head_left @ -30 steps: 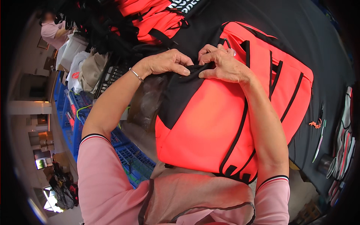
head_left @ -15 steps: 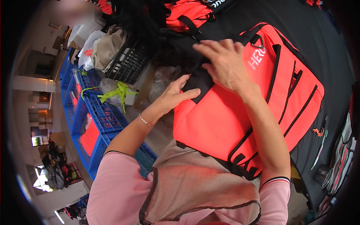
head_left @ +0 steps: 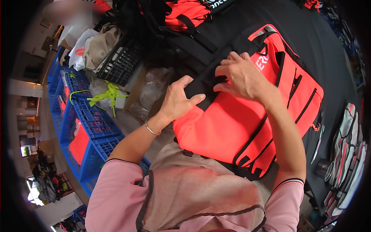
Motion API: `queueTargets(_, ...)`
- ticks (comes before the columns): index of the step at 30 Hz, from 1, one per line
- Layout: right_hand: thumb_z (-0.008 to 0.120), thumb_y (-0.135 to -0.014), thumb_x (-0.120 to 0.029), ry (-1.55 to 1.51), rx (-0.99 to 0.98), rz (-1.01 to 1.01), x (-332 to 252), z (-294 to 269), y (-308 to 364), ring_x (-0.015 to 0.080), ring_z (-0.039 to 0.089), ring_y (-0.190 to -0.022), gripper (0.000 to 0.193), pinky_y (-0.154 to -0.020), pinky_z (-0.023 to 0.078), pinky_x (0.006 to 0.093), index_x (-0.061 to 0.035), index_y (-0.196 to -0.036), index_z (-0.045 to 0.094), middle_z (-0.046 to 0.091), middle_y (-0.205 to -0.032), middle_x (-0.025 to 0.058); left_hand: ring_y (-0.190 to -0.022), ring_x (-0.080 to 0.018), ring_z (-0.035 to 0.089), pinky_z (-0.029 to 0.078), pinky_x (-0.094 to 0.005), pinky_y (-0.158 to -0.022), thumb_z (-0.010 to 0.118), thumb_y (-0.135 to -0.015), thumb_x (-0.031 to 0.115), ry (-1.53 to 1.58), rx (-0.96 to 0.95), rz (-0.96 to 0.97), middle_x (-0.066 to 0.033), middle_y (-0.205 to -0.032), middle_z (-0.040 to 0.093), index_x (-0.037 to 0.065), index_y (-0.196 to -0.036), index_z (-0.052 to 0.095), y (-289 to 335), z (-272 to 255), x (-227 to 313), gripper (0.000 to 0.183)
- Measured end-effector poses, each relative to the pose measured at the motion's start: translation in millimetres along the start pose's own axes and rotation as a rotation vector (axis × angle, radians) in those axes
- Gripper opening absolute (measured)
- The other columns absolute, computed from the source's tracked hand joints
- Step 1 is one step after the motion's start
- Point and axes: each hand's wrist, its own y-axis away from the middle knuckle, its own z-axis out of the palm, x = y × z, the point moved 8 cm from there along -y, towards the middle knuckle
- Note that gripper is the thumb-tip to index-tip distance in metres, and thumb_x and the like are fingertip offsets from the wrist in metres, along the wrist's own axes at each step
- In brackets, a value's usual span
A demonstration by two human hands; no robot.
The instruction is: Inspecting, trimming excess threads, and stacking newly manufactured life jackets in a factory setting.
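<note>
A bright coral-red backpack (head_left: 216,131) with black trim and several black-edged front seams lies tilted across the table edge and against my apron. My left hand (head_left: 176,99) is at its left side, thumb over the black back panel (head_left: 201,89), with the other fingers partly hidden behind the edge. On the upper part of that black panel my right hand (head_left: 245,77) is closed, its fingers curled onto the dark fabric. What exactly lies between those fingertips is hard to see against the black. White lettering shows beside the right hand.
Blue plastic crates (head_left: 96,127) stand at the left, with a black crate (head_left: 119,62) of cloth behind them. Yellow-green ties (head_left: 109,96) and clear plastic bags lie nearby. More red-and-black bags (head_left: 185,15) are on the black-covered table (head_left: 328,69). Grey straps (head_left: 346,150) lie at right.
My right hand has drawn down and its fingers have curled in from a spread pose. The backpack has shifted slightly left in view, and more of its black back panel shows.
</note>
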Motion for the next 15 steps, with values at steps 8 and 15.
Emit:
queueTargets(8, 0.072, -0.069, -0.013, 0.223, 0.652, -0.074, -40.8, 18.9, 62.6, 0.0169, 0.05, -0.075, 0.016, -0.067, 0.037, 0.0314, -0.0109, -0.072, 0.057, 0.055, -0.075, -0.0007, -0.085, -0.0084, 0.063, 0.052, -0.0246, -0.078, 0.072, -0.078, 0.001, 0.505, -0.152, -0.222, -0.0041, -0.096, 0.071, -0.004, -0.111, 0.067, 20.9, 42.9, -23.3, 0.033)
queueTargets(15, 0.073, -0.069, -0.004, 0.358, 0.731, -0.026, -74.1, 52.1, 114.4, 0.015, 0.053, -0.076, 0.019, -0.063, 0.032, 0.0332, -0.0072, -0.087, 0.067, 0.052, -0.075, -0.0028, -0.086, -0.0113, 0.065, 0.053, -0.0244, -0.08, 0.065, -0.08, -0.006, 0.772, -0.091, -0.407, -0.0054, -0.098, 0.069, -0.004, -0.113, 0.066, 45.9, 82.9, -34.1, 0.033)
